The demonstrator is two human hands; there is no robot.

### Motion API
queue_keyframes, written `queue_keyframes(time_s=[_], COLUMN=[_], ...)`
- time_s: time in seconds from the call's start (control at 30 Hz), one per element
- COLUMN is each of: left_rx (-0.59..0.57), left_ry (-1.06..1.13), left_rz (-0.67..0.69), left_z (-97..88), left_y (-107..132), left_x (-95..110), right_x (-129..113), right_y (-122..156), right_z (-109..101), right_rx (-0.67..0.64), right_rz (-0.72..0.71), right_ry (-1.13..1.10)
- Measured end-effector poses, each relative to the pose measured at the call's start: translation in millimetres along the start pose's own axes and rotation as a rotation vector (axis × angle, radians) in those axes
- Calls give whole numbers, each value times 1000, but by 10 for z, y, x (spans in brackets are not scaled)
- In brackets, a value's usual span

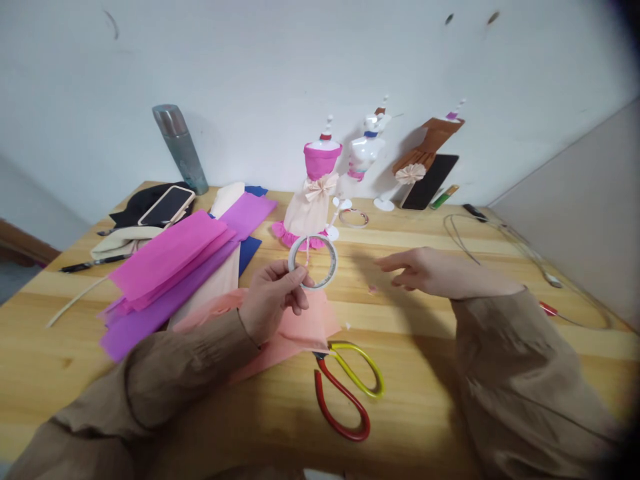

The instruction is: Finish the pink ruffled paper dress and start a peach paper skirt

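Holding the tape (334, 262) beyond the scissors (331, 375), the left hand (270, 297) pinches its rim, likely the best grip on what looks a light, stiff ring, while the right hand (433, 270), seemingly empty, hovers half-curled beyond and right of the scissors.

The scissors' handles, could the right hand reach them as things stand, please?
Probably yes: the right hand looks empty and the scissors' handles lie uncovered; peach paper seems to cover the blades.

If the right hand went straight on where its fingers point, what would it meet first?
Probably the pale grey, ring-shaped tape roll held in the left hand, though depth is unclear.
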State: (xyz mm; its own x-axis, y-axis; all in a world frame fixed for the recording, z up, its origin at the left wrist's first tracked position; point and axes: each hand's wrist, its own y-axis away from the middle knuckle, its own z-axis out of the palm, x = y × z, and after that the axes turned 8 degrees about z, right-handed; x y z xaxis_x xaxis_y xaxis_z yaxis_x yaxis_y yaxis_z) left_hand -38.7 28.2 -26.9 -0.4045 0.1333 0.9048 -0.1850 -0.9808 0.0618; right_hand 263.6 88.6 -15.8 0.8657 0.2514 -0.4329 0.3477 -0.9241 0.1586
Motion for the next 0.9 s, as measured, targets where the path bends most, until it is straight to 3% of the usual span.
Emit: queue_keyframes(time_s=[0.13, 0.23, 0.33, 0.5, 0.57, 0.73, 0.9], left_rx=[-10, -29, -53, -74, -88, -94, -69], left_ry=[6, 26, 39, 80, 21, -204, -109], left_rz=[-3, -8, -9, 19, 45, 63, 19], left_z=[-1, 2, 10, 13, -12, -131, -138], left_y=[8, 22, 30, 37, 53, 86, 43], left_x=[0, -3, -9, -6, 8, 9, -71], right_x=[-177, -430, -714, -1064, -1114, -1036, -1036], right_y=[66, 126, 204, 275, 251, 106, 72], right_z=[-120, -119, -43, 154, 237, 381, 438], right_rx=[133, 243, 351, 195, 221, 630, 620], right_rz=[106, 140, -66, -316, -375, -227, -287], right_ry=[71, -36, -200, -354, -349, -382, -526])
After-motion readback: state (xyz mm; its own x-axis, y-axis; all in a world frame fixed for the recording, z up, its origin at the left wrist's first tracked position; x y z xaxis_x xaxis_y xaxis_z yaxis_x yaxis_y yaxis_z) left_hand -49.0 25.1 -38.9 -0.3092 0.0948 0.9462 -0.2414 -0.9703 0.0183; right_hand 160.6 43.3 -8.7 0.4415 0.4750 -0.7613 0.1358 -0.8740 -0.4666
